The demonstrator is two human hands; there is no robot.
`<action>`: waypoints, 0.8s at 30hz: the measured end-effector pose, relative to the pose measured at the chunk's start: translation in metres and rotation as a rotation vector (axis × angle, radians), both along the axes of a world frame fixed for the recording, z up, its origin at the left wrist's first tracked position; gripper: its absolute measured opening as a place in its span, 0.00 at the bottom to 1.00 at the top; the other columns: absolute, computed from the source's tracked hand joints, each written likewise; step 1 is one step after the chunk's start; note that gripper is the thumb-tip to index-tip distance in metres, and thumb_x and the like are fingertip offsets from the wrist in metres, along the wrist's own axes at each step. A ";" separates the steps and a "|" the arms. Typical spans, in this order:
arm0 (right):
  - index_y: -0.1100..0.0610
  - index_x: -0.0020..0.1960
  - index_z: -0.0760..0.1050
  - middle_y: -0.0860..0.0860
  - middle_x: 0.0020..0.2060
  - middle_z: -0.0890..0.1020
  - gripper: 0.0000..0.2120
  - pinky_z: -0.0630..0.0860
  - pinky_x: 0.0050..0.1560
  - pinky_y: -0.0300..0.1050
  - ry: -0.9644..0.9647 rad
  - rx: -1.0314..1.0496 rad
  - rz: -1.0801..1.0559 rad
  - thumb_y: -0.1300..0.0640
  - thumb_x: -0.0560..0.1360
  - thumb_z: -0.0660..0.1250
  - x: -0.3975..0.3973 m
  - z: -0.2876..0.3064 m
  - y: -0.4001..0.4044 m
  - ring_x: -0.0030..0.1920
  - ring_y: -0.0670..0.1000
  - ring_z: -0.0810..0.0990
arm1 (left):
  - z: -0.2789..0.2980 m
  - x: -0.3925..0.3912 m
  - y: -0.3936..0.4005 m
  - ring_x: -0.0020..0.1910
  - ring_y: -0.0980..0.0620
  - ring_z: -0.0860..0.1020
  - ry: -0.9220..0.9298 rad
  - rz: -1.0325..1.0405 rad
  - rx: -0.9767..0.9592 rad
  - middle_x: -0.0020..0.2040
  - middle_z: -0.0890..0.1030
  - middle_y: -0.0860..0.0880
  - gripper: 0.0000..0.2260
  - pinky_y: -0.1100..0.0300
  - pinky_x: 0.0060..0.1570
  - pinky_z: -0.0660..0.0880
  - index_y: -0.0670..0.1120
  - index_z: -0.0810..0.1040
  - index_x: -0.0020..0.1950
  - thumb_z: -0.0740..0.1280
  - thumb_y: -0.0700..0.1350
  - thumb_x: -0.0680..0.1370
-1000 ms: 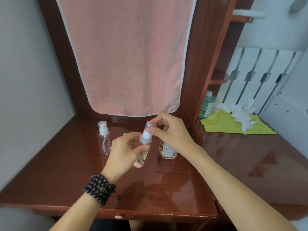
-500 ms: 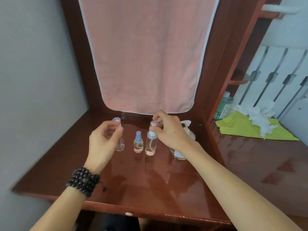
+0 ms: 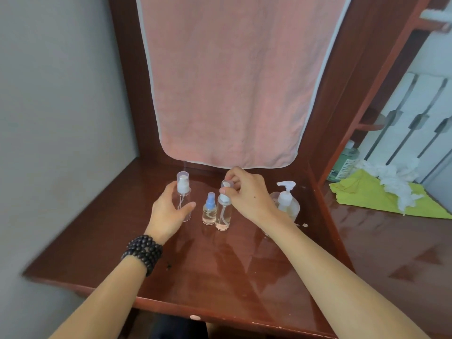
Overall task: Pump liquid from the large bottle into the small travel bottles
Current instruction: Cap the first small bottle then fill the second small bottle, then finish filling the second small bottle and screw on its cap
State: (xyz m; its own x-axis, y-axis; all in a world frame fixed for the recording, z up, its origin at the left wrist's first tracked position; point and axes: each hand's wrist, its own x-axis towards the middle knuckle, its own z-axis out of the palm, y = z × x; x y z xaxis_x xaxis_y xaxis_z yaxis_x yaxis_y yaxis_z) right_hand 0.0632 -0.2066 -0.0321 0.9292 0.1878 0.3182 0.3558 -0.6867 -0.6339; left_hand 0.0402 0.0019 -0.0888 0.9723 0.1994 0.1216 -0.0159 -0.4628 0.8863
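Head view: right hand (image 3: 247,194) sets filled bottle (image 3: 223,211) back on table (image 3: 220,277); left hand (image 3: 168,211) now grips empty bottle (image 3: 183,199), likely next to fill.

A glossy reddish-brown desk (image 3: 220,277) carries three clear travel bottles: the left bottle (image 3: 183,192) has a white pump, the middle bottle (image 3: 209,211) a blue sprayer over pale pink liquid, the right bottle (image 3: 223,216) a white pump. At 3 o'clock of them stands a clear large bottle (image 3: 286,199) with a white pump. A salmon-pink towel (image 3: 232,81) with a white edge hangs at 12 o'clock. A yellow-green cloth (image 3: 381,196) under white tissue (image 3: 396,177) lies at 3 o'clock. Black beads (image 3: 143,253) ring the left wrist.
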 end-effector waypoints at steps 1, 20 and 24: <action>0.55 0.52 0.79 0.50 0.45 0.86 0.06 0.80 0.51 0.49 0.000 0.005 -0.005 0.58 0.77 0.73 0.001 0.000 0.001 0.46 0.51 0.84 | -0.001 0.002 -0.001 0.57 0.55 0.78 -0.004 0.015 0.009 0.57 0.80 0.55 0.22 0.56 0.61 0.73 0.52 0.73 0.66 0.74 0.46 0.74; 0.59 0.57 0.81 0.47 0.48 0.83 0.09 0.70 0.46 0.24 -0.045 0.059 0.066 0.57 0.78 0.73 0.005 0.013 0.016 0.48 0.46 0.80 | 0.044 -0.034 0.008 0.51 0.61 0.81 -0.248 -0.027 -0.136 0.50 0.84 0.56 0.17 0.64 0.51 0.74 0.53 0.78 0.62 0.74 0.49 0.73; 0.54 0.55 0.81 0.44 0.41 0.84 0.14 0.75 0.45 0.37 -0.121 0.246 0.060 0.49 0.86 0.60 -0.019 0.038 -0.015 0.38 0.41 0.80 | 0.052 -0.040 -0.027 0.49 0.56 0.82 -0.278 -0.193 -0.090 0.49 0.84 0.55 0.16 0.60 0.50 0.77 0.55 0.80 0.59 0.75 0.49 0.73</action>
State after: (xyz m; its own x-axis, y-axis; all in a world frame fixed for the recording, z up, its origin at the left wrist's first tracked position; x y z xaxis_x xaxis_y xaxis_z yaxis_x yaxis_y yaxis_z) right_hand 0.0442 -0.2214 0.0064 0.8711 0.1453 0.4692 0.4749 -0.4930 -0.7290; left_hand -0.0003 -0.0248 -0.0364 0.9252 0.0370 0.3777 -0.3424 -0.3476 0.8729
